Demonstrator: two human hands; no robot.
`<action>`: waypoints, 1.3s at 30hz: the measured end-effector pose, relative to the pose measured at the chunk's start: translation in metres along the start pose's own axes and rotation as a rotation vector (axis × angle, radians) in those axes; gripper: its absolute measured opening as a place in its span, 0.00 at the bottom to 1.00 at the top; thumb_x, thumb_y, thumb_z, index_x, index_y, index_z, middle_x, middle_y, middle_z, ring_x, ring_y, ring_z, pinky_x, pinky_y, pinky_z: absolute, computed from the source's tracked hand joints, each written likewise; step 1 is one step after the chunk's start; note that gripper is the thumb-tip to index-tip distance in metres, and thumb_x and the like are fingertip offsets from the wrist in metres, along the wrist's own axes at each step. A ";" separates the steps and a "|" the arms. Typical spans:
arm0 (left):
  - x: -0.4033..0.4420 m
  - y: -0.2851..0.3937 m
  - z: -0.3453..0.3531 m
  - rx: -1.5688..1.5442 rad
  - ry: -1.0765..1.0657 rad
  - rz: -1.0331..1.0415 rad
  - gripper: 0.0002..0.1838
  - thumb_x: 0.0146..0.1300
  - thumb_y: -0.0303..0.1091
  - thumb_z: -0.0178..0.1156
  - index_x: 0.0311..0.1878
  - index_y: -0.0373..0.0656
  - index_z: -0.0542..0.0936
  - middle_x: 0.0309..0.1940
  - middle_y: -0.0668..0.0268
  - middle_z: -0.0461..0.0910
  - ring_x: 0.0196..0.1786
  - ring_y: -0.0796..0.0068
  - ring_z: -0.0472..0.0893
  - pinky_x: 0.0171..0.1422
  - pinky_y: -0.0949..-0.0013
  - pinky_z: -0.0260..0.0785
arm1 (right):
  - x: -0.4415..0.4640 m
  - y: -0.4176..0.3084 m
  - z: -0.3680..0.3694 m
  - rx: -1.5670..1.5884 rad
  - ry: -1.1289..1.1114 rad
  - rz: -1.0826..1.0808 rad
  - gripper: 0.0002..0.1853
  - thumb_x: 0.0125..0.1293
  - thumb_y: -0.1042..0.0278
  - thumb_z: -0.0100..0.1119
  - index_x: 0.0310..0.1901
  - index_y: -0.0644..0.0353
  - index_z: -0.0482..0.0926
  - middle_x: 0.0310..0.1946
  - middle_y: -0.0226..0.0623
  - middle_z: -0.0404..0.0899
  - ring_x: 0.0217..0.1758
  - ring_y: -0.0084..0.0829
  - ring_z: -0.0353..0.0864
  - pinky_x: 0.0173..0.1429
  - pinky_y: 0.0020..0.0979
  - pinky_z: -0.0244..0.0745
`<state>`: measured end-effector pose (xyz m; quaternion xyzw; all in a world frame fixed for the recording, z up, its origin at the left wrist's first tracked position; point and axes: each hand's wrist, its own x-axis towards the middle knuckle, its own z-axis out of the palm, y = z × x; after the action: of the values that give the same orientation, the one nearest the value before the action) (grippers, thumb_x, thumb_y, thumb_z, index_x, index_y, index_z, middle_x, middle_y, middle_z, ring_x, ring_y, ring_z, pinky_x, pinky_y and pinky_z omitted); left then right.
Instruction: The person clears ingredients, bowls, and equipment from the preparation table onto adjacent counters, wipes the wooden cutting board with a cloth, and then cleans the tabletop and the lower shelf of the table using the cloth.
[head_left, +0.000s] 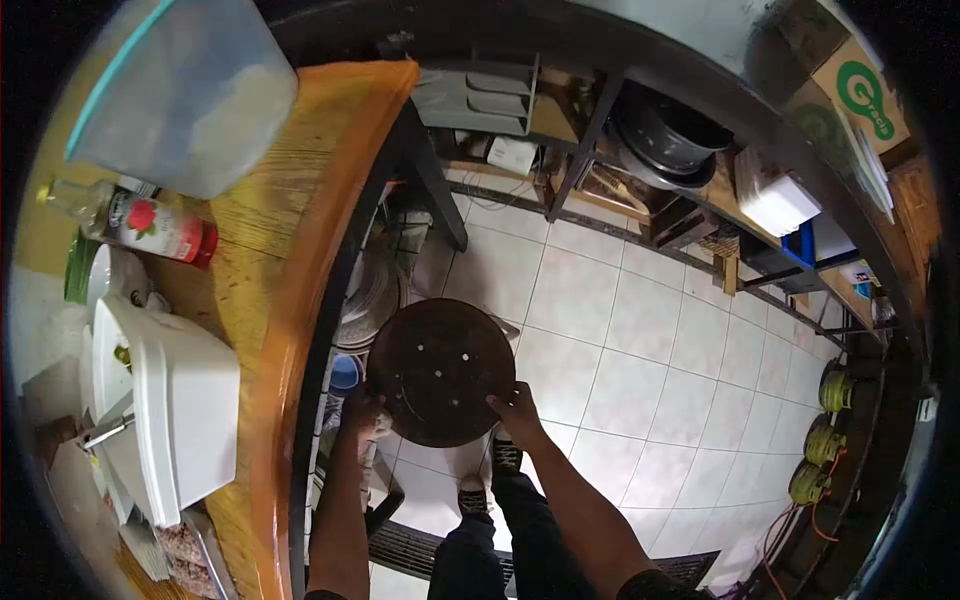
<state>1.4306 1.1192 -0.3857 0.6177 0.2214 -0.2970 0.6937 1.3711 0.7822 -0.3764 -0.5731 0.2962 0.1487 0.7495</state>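
Between my hands is a round, dark brown disc (440,400) with several small light spots that look like holes. It could be a stool top, but its underside is hidden. My left hand (366,416) is closed at its lower left rim, with the fingers partly in shadow. At the lower right rim, my right hand (516,414) grips the edge, thumb on top. The disc is above the tiled floor, in front of my shoes (507,455), beside the wooden table. Just left of it are stacked plates (375,300) and a blue cup (345,372) on a low shelf.
The wooden table (275,330) on the left bears a white plastic container (190,400), a bottle with red liquid (150,225) and a clear bin (225,110). Shelves with black pots (665,135) line the back. Green gas valves or burners (825,440) stand far right.
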 end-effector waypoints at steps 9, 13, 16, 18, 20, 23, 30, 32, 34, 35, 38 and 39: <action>-0.029 0.020 -0.004 0.187 0.365 0.001 0.18 0.61 0.34 0.65 0.52 0.39 0.75 0.35 0.66 0.76 0.36 0.72 0.73 0.43 0.68 0.69 | 0.012 0.013 0.036 -0.140 -0.048 -0.051 0.27 0.66 0.69 0.64 0.59 0.68 0.60 0.52 0.55 0.73 0.52 0.41 0.77 0.54 0.34 0.76; -0.058 -0.011 0.010 0.637 0.628 0.455 0.15 0.61 0.35 0.65 0.46 0.38 0.74 0.36 0.62 0.75 0.37 0.66 0.73 0.43 0.63 0.67 | -0.033 0.003 0.027 -0.087 0.159 -0.133 0.32 0.63 0.62 0.67 0.62 0.66 0.61 0.47 0.48 0.78 0.48 0.38 0.80 0.51 0.31 0.76; -0.102 -0.019 0.044 0.746 0.665 0.647 0.13 0.61 0.35 0.65 0.41 0.37 0.74 0.36 0.58 0.74 0.37 0.62 0.72 0.44 0.59 0.66 | -0.109 0.003 -0.013 -0.374 0.205 -0.067 0.29 0.63 0.53 0.64 0.58 0.64 0.70 0.42 0.40 0.82 0.47 0.35 0.80 0.50 0.31 0.76; -0.162 0.004 0.098 0.667 0.618 0.549 0.14 0.62 0.36 0.63 0.42 0.37 0.73 0.36 0.58 0.74 0.37 0.62 0.72 0.44 0.59 0.67 | -0.172 -0.006 -0.040 -0.485 0.195 -0.029 0.28 0.63 0.51 0.63 0.57 0.63 0.73 0.41 0.41 0.82 0.47 0.36 0.80 0.51 0.32 0.76; -0.200 0.018 0.133 0.337 0.375 0.351 0.16 0.61 0.35 0.63 0.48 0.36 0.73 0.38 0.56 0.75 0.39 0.62 0.74 0.46 0.59 0.69 | -0.232 0.000 -0.071 -0.454 0.182 -0.112 0.29 0.61 0.52 0.66 0.58 0.62 0.72 0.42 0.45 0.81 0.45 0.38 0.81 0.49 0.32 0.77; -0.270 0.033 0.193 0.309 -0.109 0.128 0.18 0.60 0.32 0.66 0.52 0.36 0.75 0.41 0.56 0.78 0.38 0.63 0.77 0.44 0.63 0.71 | -0.304 0.025 -0.105 -0.352 0.201 -0.180 0.29 0.59 0.54 0.69 0.58 0.62 0.72 0.47 0.46 0.80 0.44 0.37 0.81 0.49 0.30 0.77; -0.350 0.019 0.331 0.950 -1.261 0.668 0.25 0.57 0.28 0.68 0.58 0.35 0.74 0.47 0.55 0.76 0.47 0.61 0.77 0.49 0.63 0.72 | -0.465 -0.020 -0.122 -0.981 0.637 -0.576 0.22 0.60 0.58 0.70 0.50 0.63 0.77 0.48 0.41 0.80 0.47 0.32 0.80 0.52 0.31 0.74; -0.376 0.033 0.384 0.969 -1.385 0.773 0.25 0.57 0.27 0.69 0.58 0.36 0.75 0.47 0.57 0.76 0.46 0.63 0.77 0.50 0.67 0.72 | -0.498 -0.018 -0.154 -0.586 0.499 -0.404 0.24 0.60 0.56 0.69 0.52 0.61 0.75 0.44 0.40 0.80 0.44 0.34 0.80 0.49 0.32 0.74; -0.399 0.031 0.439 0.961 -1.508 0.872 0.25 0.56 0.27 0.70 0.57 0.37 0.75 0.47 0.59 0.75 0.44 0.66 0.77 0.50 0.70 0.72 | -0.528 -0.005 -0.182 -0.176 0.335 -0.309 0.25 0.61 0.54 0.68 0.54 0.59 0.73 0.40 0.40 0.79 0.41 0.36 0.79 0.47 0.32 0.73; -0.405 0.022 0.463 0.986 -1.592 0.871 0.25 0.56 0.27 0.70 0.57 0.37 0.75 0.47 0.59 0.75 0.44 0.66 0.77 0.50 0.70 0.72 | -0.537 0.007 -0.189 -0.130 0.405 -0.322 0.25 0.61 0.54 0.68 0.54 0.59 0.73 0.40 0.40 0.79 0.41 0.36 0.79 0.47 0.32 0.73; -0.416 -0.015 0.539 0.903 -1.784 0.780 0.26 0.56 0.26 0.70 0.59 0.37 0.74 0.52 0.57 0.73 0.47 0.66 0.77 0.52 0.70 0.71 | -0.542 0.037 -0.209 -0.180 0.630 -0.512 0.22 0.62 0.54 0.65 0.51 0.57 0.74 0.39 0.40 0.80 0.40 0.39 0.79 0.45 0.34 0.72; -0.423 -0.030 0.566 0.868 -1.831 0.741 0.27 0.56 0.26 0.69 0.60 0.37 0.74 0.54 0.57 0.72 0.48 0.66 0.76 0.52 0.70 0.71 | -0.551 0.043 -0.227 -0.212 0.696 -0.563 0.20 0.63 0.53 0.64 0.51 0.56 0.74 0.38 0.40 0.81 0.40 0.40 0.79 0.44 0.35 0.72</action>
<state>1.0688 0.6166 -0.0436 0.3825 -0.7068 -0.4708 0.3640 0.8550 0.6444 -0.1096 -0.7207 0.3463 -0.2325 0.5538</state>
